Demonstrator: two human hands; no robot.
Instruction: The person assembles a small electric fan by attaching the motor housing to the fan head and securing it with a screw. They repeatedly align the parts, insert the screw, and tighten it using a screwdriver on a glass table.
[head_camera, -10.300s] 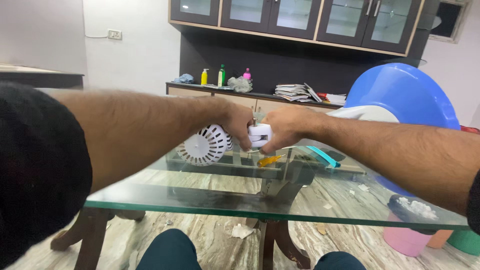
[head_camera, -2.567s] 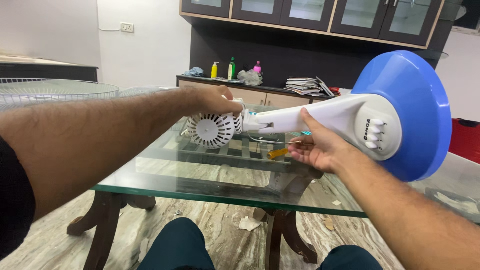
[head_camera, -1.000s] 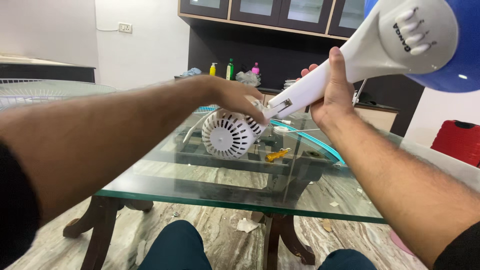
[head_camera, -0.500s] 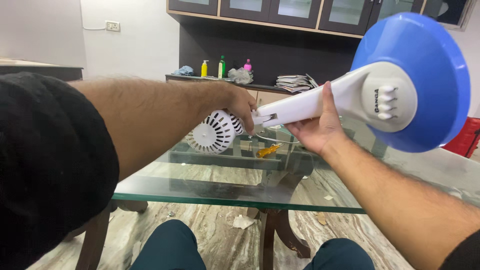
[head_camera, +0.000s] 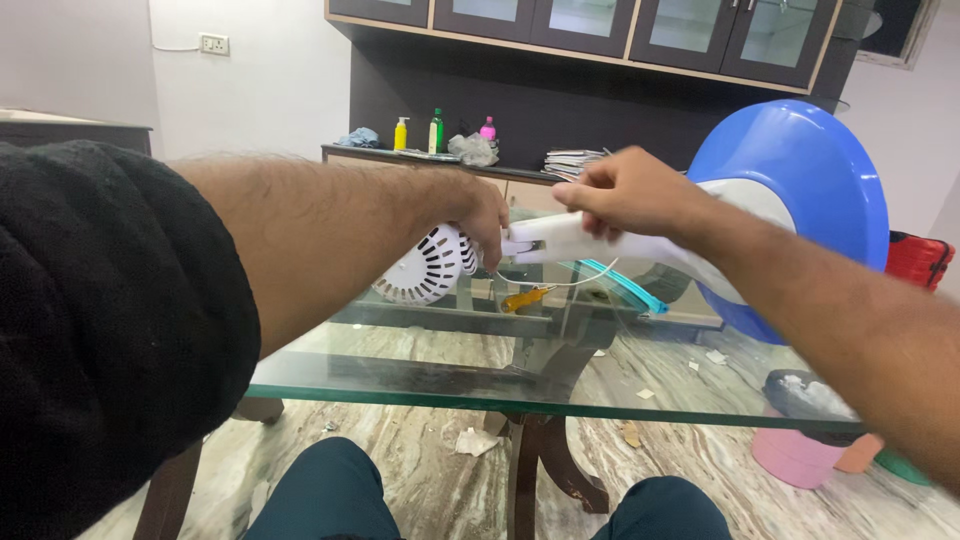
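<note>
above the glass table (head_camera: 420, 375), at its middle: item one, white fan motor housing (head_camera: 428, 265), round, slotted vents, held just over the glass. my left hand (head_camera: 480, 215) is clenched around its far side, fingers curled over the top; that grip has the housing in it.

item two, white fan stem (head_camera: 590, 240), running from the motor housing toward the right. my right hand (head_camera: 630, 190) pinches down on it from above, knuckles up, grip closed on the stem near its joint with the housing. both hands sit just beside each other, nearly touching.

item three, blue round fan base (head_camera: 810, 180), at the far right end of the stem, tilted up on edge, well right of the housing.

item four, yellow-handled screwdriver (head_camera: 525, 298), lying on the glass just below the stem, beside a thin white wire (head_camera: 560, 283).

item five, teal-edged clear piece (head_camera: 625, 290), on the table right of the screwdriver.

beyond the table: dark sideboard (head_camera: 400, 155) with yellow, green and pink bottles (head_camera: 435, 130) and a stack of papers (head_camera: 570, 160). right of the table, on the floor: pink bucket (head_camera: 795, 455).
</note>
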